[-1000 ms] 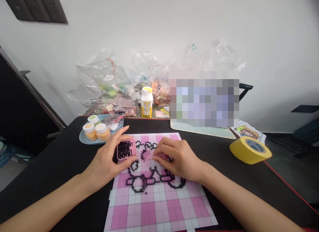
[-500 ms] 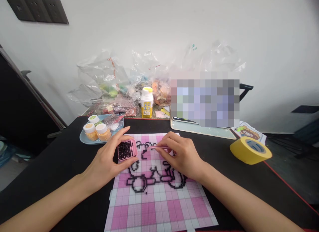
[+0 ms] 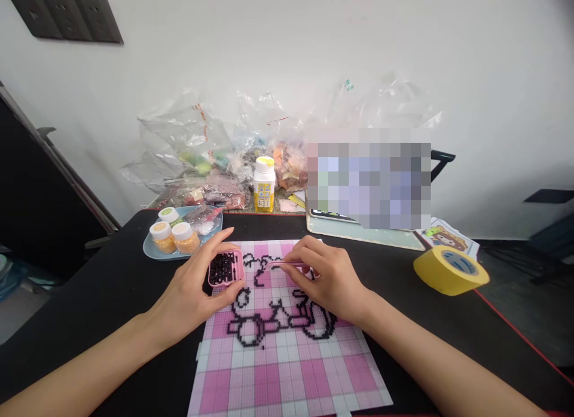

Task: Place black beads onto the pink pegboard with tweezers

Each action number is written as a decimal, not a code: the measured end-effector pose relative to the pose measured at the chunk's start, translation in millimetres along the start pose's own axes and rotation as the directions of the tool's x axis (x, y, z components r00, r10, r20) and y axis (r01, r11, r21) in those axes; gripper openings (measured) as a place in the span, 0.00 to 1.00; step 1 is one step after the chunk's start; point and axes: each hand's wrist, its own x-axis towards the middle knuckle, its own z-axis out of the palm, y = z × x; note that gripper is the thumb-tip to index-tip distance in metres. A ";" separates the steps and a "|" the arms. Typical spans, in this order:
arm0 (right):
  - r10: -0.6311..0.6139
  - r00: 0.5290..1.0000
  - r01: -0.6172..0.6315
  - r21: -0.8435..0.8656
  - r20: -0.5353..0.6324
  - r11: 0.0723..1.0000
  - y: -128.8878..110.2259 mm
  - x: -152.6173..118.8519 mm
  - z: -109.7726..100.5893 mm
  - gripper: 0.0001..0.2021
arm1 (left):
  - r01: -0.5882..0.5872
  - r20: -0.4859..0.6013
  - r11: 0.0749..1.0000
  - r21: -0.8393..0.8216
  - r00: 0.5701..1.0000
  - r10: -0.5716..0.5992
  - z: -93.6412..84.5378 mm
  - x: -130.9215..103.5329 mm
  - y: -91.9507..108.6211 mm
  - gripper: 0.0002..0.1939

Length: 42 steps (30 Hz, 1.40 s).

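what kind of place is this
Probably a craft corner at a desk by a wall: a checked pegboard with black bead outlines, a pink tray of black beads, and bead jars on a blue plate.

Pale wall (image 3: pixel 287 40) — dark outlets (image 3: pixel 65 15); black table (image 3: pixel 112 291).

No text, brand or number can be read clearly. The white and yellow bottle (image 3: pixel 264 187) bears a printed label with blocky characters, too small to make out. A vertical line of orange-red characters runs down the clear bag at the left (image 3: pixel 182 130), and small green marks show on the clear bag at the right (image 3: pixel 385 100); neither is legible. The yellow tape roll (image 3: pixel 433 273) has blue printing at its core, also too small to read.
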 end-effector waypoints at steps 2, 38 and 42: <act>0.018 1.000 -0.018 -0.008 0.004 1.000 1.3 0.1 -0.6 0.11 | 0.000 -0.002 1.000 0.006 1.000 0.000 -0.3 0.2 0.6 0.36; -0.035 0.993 0.032 0.036 0.109 0.999 -1.5 -1.2 8.3 0.11 | -0.032 0.036 0.999 0.016 0.999 0.031 3.2 -0.1 -4.3 0.38; -0.017 0.997 0.015 0.028 0.076 0.999 -1.0 0.3 9.0 0.11 | -0.022 0.041 1.000 0.003 0.999 0.022 3.2 -0.2 -3.7 0.38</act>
